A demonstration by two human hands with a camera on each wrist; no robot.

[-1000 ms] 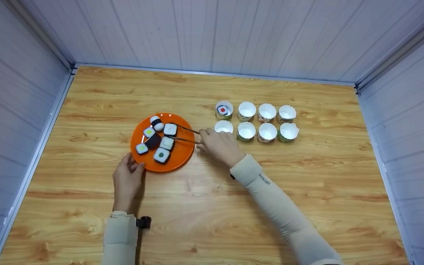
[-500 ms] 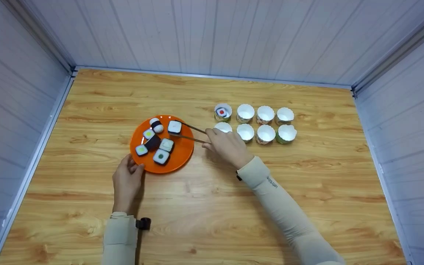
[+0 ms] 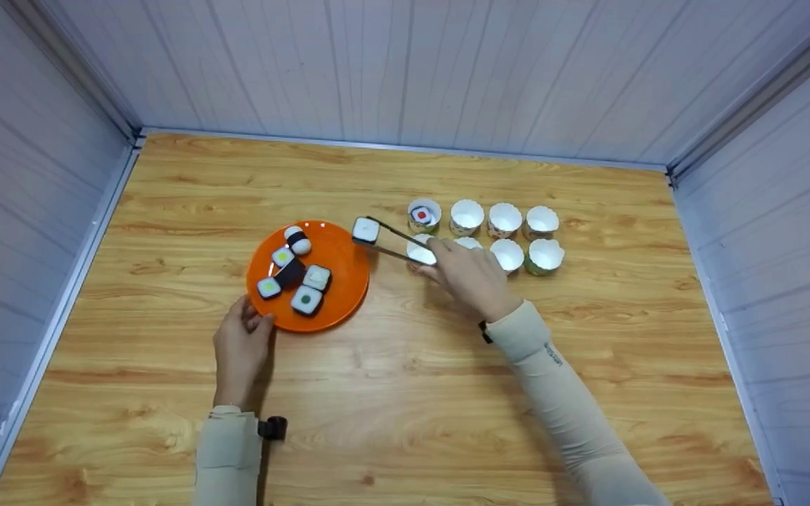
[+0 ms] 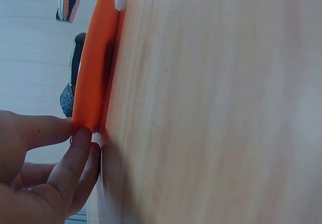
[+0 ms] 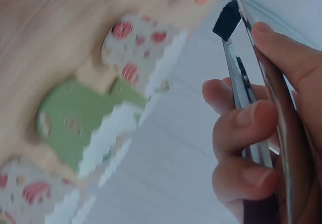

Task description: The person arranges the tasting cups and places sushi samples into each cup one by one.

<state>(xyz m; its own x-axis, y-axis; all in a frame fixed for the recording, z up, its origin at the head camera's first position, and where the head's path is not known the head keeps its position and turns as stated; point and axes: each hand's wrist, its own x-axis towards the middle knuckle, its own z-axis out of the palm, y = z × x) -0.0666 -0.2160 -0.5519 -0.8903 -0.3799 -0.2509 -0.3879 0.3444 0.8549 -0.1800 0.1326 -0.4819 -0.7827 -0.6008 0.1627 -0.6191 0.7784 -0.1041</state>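
At the near side, on the counter (image 3: 349, 422), pinched between thumb and fingers of the left hand (image 3: 242, 344), the near left rim of the orange plate (image 3: 345, 292); best to hold it steadily, without tilting. On the plate, six sushi-like pieces (image 3: 306, 299), some touching one another. A little farther, to the right, grasped in the curled fingers of the right hand (image 3: 472, 277), a pair of metal tongs (image 5: 288, 158); squeeze evenly, neither too weakly nor too strongly. Between the tips of the tongs, lifted into the air near the far right edge of the plate, one white-topped piece (image 3: 365, 230); carry it slowly and level, because of a probable risk of turning or slipping out. Farther, eight paper cups (image 3: 544, 256) in two rows, the front row partly hidden by the right hand; take care not to knock their rims. In the far left cup (image 3: 427, 204), a red-centred piece (image 3: 421, 215). Farthest, behind everything, the pale panelled wall (image 3: 306, 77).
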